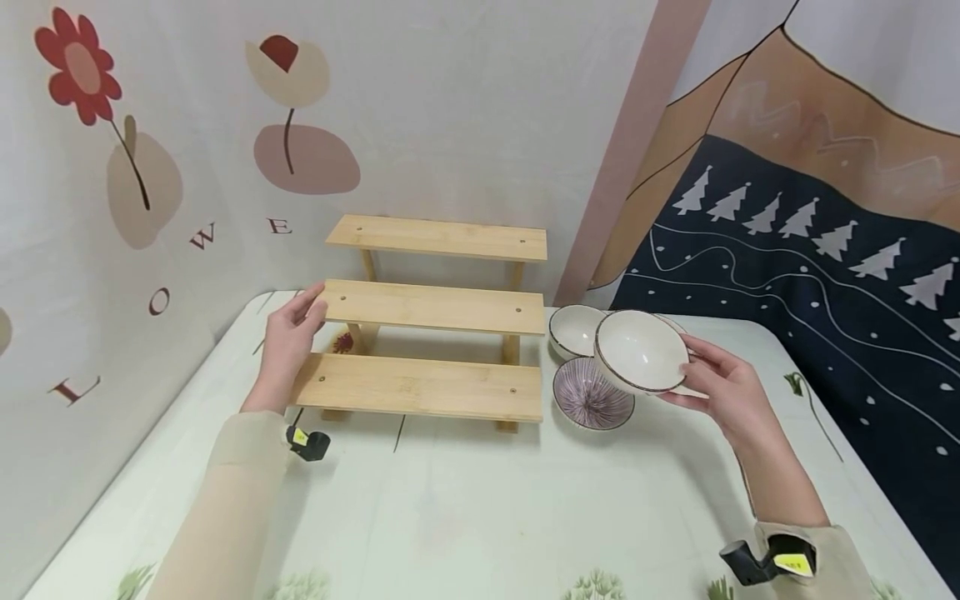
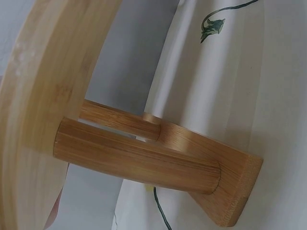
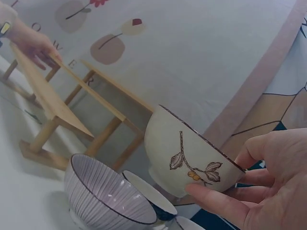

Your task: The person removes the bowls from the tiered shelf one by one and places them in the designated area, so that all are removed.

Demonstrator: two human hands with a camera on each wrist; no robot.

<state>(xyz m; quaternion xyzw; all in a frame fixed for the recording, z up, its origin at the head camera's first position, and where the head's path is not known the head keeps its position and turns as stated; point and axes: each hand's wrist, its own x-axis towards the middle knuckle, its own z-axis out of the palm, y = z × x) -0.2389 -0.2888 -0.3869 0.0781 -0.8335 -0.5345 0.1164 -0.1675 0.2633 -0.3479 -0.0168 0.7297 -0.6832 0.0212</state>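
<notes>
My right hand (image 1: 723,387) holds a white bowl (image 1: 641,352) with a brown rim, pinching its right side, thumb at the rim. The bowl is raised and tilted; the right wrist view shows a brown leaf-branch pattern outside. My left hand (image 1: 288,342) grips the left end of the middle board of a three-tier wooden shelf (image 1: 431,306). Just right of the shelf stand a purple-striped bowl (image 1: 592,398) and another white bowl (image 1: 573,329) behind it. Part of a further bowl (image 3: 187,225) shows below the held one, mostly hidden.
The table (image 1: 465,508) has a pale cloth with printed plants. A light curtain (image 1: 450,100) with flower prints hangs close behind the shelf. To the right hangs a dark cloth (image 1: 825,308) with white trees. Wrist cameras (image 1: 307,442) sit on both sleeves.
</notes>
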